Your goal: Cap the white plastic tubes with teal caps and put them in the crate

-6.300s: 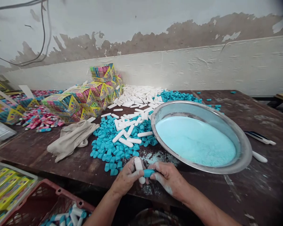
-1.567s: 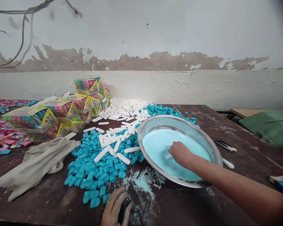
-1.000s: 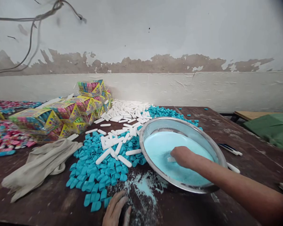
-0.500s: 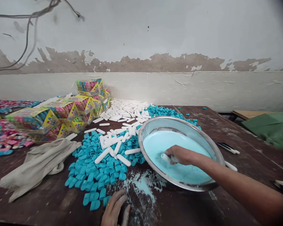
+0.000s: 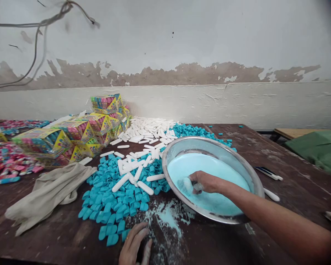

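Inside a metal bowl [image 5: 257, 180] of pale blue powder [image 5: 209, 163], my right hand [image 5: 205, 182] is closed around a small white tube [image 5: 186, 184]. Powder covers much of the tube and clings to the fingertips. My left hand [image 5: 135, 243] lies at the table's near edge with its fingers apart and holds nothing. It is beside a heap of blue plastic caps [image 5: 110, 206], close to the nearest ones. Several white tubes [image 5: 145, 187] lie on top of that heap, left of the bowl. Spilled powder [image 5: 169, 219] streaks the table between my left hand and the bowl.
A beige cloth [image 5: 49, 191] lies left of the caps. Behind it stand stacked display packs [image 5: 41, 141] near a pile of pink and blue tubes [image 5: 11, 162]. More white tubes [image 5: 151, 127] spread by the wall. Right of the bowl lies a box cutter [image 5: 269, 173].
My right hand has shifted slightly left in the bowl, and the tube it holds is now more coated with powder. The left hand stays in place; the view has turned slightly.
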The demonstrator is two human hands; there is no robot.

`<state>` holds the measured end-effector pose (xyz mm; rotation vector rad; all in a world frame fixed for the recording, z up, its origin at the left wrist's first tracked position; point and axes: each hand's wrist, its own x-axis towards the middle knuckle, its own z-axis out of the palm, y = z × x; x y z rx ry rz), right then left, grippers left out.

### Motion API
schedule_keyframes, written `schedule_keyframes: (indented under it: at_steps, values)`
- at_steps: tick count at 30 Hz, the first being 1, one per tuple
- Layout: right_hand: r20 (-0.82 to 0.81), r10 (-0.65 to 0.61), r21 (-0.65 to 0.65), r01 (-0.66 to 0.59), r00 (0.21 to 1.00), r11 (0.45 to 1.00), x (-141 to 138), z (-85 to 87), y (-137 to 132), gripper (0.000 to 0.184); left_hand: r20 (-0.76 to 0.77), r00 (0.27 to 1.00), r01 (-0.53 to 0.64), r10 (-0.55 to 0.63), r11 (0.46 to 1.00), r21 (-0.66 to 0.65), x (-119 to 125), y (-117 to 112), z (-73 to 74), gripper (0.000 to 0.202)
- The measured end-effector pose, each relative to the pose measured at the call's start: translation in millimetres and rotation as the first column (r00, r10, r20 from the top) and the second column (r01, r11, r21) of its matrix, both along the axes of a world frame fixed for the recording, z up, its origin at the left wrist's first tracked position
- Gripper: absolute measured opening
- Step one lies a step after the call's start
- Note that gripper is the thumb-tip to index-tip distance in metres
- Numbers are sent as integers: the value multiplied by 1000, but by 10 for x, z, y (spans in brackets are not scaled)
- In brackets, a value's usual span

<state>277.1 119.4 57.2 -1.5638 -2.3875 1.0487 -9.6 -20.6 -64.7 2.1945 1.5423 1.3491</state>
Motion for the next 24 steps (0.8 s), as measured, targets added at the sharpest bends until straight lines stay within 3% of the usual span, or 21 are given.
schedule_keyframes:
  at_steps: [2,5,8,10,12,15,17,21,24]
  values:
    - [-55,-11,-4,11,998,1000,151,8,-28,8,-13,998,59,-59,998,9,41,50,229,20]
    - [-110,-45,69,53,993,996,359,12,-125,10,-82,981,179,-175,983,40,284,263,711,28]
    - [-138,-71,148,92,988,985,475,46,-250,10,-179,948,266,-263,964,-4,760,585,1160,28]
    - [-151,-76,190,104,986,976,496,74,-329,13,-249,918,284,-309,950,-133,1120,786,1344,29]
    - [-160,-84,230,120,984,966,495,88,-396,15,-310,885,269,-348,924,-271,1430,940,1415,24]
    - [-164,-122,281,165,979,945,500,58,-464,14,-354,848,263,-394,894,-364,1706,1069,1377,17]
    - [-158,-163,309,206,974,928,529,2,-488,15,-351,842,283,-410,890,-358,1764,1106,1330,18]
    - [-206,-282,421,345,937,839,611,-147,-505,45,-336,846,309,-415,894,-326,1740,1147,1315,14]
    - [-225,-201,449,285,953,847,626,-211,-506,56,-312,836,358,-451,880,-313,1738,1171,1314,13]
